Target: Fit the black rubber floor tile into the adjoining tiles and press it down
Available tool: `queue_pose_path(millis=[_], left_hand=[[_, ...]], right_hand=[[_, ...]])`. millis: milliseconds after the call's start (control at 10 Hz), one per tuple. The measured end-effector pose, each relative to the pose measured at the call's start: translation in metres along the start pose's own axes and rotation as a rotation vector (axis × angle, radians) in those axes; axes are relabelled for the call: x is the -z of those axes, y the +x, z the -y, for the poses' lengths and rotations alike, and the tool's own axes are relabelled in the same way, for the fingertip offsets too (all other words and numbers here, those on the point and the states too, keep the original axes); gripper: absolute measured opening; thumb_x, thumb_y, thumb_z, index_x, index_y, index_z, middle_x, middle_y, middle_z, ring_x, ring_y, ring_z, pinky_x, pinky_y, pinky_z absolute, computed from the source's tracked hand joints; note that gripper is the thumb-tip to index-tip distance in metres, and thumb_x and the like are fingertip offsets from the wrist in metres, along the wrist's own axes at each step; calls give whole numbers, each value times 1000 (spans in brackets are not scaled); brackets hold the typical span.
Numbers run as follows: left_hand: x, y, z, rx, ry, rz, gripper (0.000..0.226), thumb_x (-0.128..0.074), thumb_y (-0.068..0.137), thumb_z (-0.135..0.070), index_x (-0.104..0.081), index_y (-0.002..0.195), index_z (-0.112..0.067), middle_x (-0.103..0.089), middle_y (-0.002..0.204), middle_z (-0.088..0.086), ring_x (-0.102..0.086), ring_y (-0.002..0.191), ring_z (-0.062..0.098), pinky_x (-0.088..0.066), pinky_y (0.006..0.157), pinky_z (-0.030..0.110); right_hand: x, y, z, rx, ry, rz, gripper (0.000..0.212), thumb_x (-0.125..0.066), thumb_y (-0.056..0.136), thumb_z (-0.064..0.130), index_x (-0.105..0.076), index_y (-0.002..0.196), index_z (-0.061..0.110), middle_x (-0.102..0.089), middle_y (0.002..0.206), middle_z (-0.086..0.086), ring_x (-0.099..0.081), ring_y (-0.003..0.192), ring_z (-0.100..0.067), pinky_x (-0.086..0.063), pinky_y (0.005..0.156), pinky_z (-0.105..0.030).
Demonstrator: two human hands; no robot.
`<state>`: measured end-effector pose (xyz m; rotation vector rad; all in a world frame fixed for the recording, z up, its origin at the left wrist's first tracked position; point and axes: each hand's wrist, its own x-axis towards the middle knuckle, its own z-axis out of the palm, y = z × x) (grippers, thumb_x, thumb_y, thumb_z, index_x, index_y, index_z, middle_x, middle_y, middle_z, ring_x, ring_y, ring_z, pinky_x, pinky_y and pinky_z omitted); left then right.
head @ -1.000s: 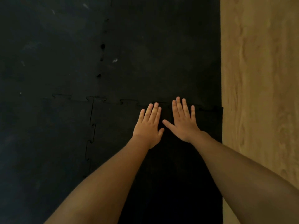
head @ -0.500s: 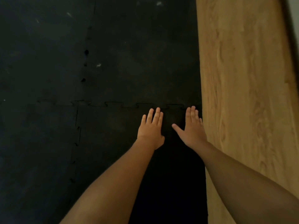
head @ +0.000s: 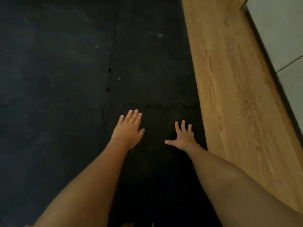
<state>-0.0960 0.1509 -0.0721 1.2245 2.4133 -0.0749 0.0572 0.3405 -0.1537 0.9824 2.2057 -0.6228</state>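
Below my view, the black rubber floor tile (head: 157, 145) lies flat in the corner of the mat, its toothed far edge meeting the adjoining tiles (head: 147, 71) and its right edge against the wooden floor (head: 229, 79). My left hand (head: 127, 130) rests palm-down with fingers together near the far seam, and my right hand (head: 183, 136) is spread wide just behind the seam near the wood; neither grips anything. I judge the rubber dense, grippy and slightly yielding, so I would not lift it but press flat palms along the seams, especially the left joint, which looks faintly open.
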Motion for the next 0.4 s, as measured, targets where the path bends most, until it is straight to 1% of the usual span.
queue_pose_path(millis=[100, 200, 300, 400], left_hand=[[-36, -21, 31, 42, 31, 47, 67, -29, 99, -45, 5, 151, -19, 7, 161, 3, 12, 146, 20, 1, 117, 44], [-66, -23, 42, 97, 33, 173, 68, -27, 100, -46, 7, 151, -18, 10, 161, 4, 14, 146, 21, 2, 118, 44], [-71, -25, 38, 96, -44, 183, 67, -23, 100, -48, 9, 151, -19, 13, 160, 2, 16, 145, 19, 6, 117, 42], [-44, -38, 42, 42, 19, 83, 66, -20, 99, -50, 12, 150, -21, 14, 160, -1, 18, 144, 17, 8, 115, 40]], right_hand=[[-19, 10, 5, -4, -33, -104, 126, -69, 67, 71, 13, 153, 27, 23, 160, -8, 19, 143, -38, 0, 114, -55], [-26, 24, -5, -6, -67, -141, 127, -65, 64, 77, 16, 151, 30, 26, 158, -5, 22, 142, -36, 5, 112, -52], [-35, 23, -10, 19, -86, -180, 128, -63, 63, 79, 19, 150, 32, 29, 157, -4, 23, 141, -35, 5, 112, -52], [6, 19, -3, -15, -29, -58, 118, -66, 67, 74, 1, 154, 30, 11, 163, -5, 6, 147, -34, -13, 114, -55]])
